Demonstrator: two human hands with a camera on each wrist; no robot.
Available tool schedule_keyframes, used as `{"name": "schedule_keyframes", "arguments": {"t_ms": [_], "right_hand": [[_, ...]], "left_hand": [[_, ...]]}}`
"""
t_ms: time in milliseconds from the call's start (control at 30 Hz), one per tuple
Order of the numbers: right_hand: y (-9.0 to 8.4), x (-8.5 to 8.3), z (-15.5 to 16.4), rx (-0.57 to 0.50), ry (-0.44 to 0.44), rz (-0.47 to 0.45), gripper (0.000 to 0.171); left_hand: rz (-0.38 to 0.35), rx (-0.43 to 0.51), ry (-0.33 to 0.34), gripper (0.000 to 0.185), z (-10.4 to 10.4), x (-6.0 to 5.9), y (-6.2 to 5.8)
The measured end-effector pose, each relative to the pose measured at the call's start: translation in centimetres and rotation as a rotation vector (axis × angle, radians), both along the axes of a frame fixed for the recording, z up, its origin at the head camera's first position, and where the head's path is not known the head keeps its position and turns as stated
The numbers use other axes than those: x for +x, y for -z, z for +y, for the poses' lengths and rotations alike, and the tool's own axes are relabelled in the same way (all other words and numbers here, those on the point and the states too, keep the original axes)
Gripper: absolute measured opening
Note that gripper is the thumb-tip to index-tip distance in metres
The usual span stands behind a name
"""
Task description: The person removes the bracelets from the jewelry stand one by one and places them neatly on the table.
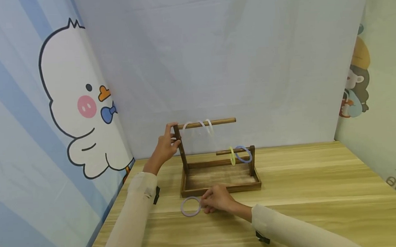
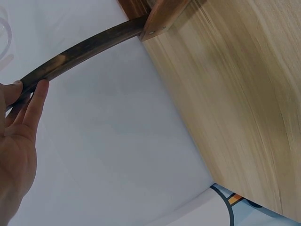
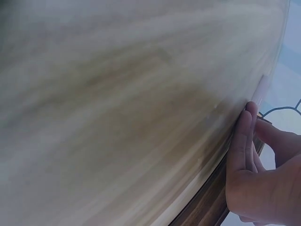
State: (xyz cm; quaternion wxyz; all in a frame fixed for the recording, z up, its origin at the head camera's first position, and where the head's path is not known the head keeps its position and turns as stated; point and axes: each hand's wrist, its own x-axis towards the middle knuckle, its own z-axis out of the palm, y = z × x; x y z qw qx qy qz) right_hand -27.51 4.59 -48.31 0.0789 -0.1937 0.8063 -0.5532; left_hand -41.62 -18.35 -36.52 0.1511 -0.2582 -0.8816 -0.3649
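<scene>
One pale lilac ring [image 1: 190, 206] lies flat on the wooden table [image 1: 318, 192], just in front of the wooden rack [image 1: 219, 173] and off its front left corner. The right hand [image 1: 217, 199] rests on the table touching the ring's right edge, so the ring lies to the left of those fingertips; the fingers look curled onto the rim as if pinching it, though the head view is too small to be sure and the right wrist view shows only fingers [image 3: 244, 141] lying close together against the blurred tabletop. Being a flat hoop, the ring has no long axis; its opening faces straight up, while the rack's upper rod [image 1: 206, 123] runs left to right, well above it, with its free end toward the right. The left hand [image 1: 166, 146] is at the rack's tall left post [image 1: 180, 149], thumb and fingers [image 2: 35, 101] wrapped around the dark wood near the top. Two clear rings [image 1: 206, 126] hang on the upper rod, and a yellow ring [image 1: 232, 155] and a blue ring [image 1: 244, 154] hang on the rack's lower rod [image 1: 228, 151]. Of the two hands, the right is nearer the lilac ring
</scene>
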Motion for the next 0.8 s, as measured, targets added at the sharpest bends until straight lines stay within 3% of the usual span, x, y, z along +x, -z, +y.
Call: {"name": "schedule_keyframes", "arguments": {"t_ms": [233, 467, 800], "right_hand": [[0.0, -0.3, 0.9, 0.024, -0.001, 0.01, 0.016], [-1.4, -1.0, 1.5, 0.053, -0.017, 0.138, 0.018], [-2.8, -1.8, 2.5, 0.054, -0.006, 0.116, 0.019]], "left_hand": [[-0.01, -0.001, 0.009, 0.069, 0.1, 0.0, 0.0], [0.0, 0.002, 0.0, 0.07, -0.2, 0.0, -0.1], [-0.01, -0.003, 0.0, 0.07, -0.1, -0.1, -0.1]]}}
